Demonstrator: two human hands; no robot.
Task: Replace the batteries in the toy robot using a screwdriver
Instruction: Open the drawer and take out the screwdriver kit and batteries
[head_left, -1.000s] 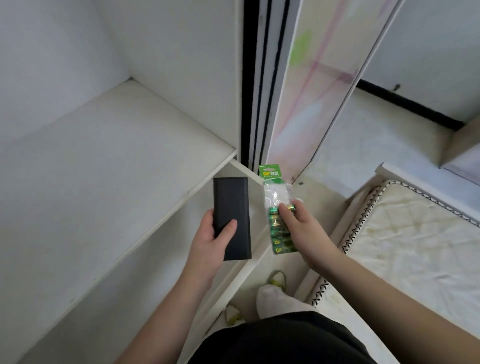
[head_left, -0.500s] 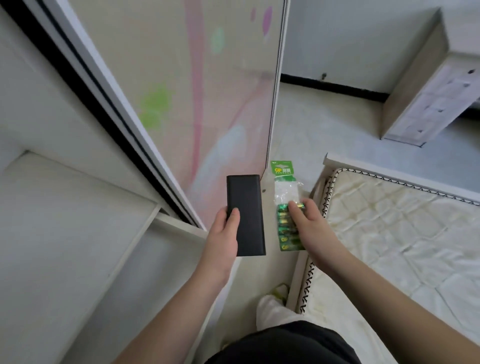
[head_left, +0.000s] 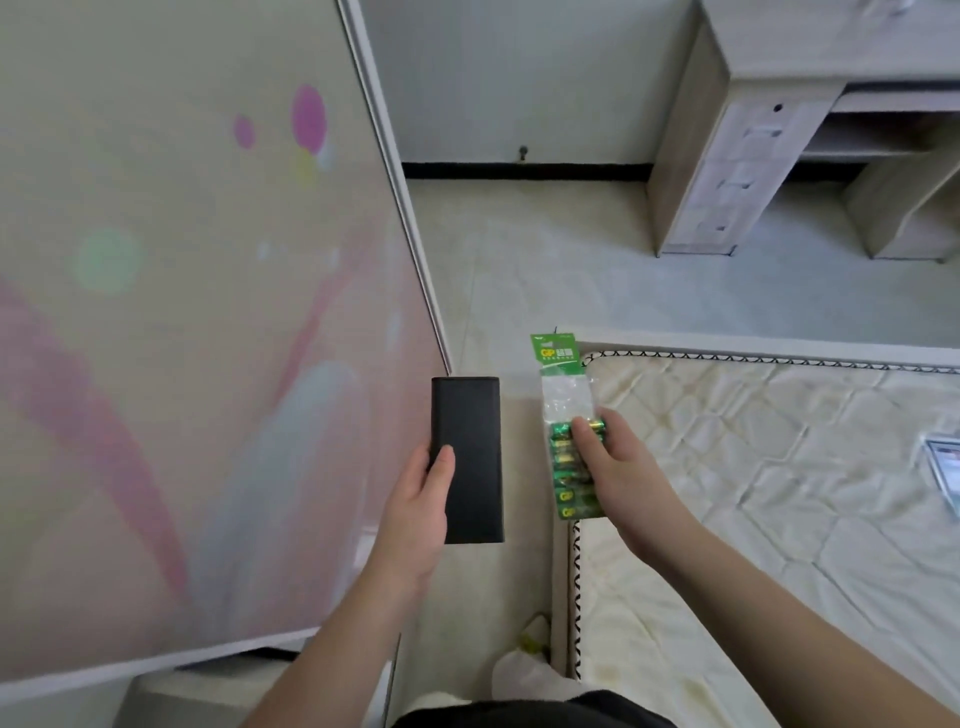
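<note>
Right hand (head_left: 613, 462) pinches the battery pack (head_left: 563, 426), long axis pointing away, over the mattress (head_left: 779, 467) left edge. Left hand (head_left: 421, 499) grips a black case (head_left: 470, 457), possibly the screwdriver's. No toy robot visible.

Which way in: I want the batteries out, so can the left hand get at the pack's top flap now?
Probably not: the left hand grips the black case, though the battery pack top sticks up uncovered above the right hand.

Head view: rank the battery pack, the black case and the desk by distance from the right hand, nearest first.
1. Battery pack: gripped in the right hand itself.
2. Black case: just to its left, held by the left hand.
3. Desk: across the floor, far upper right.
</note>
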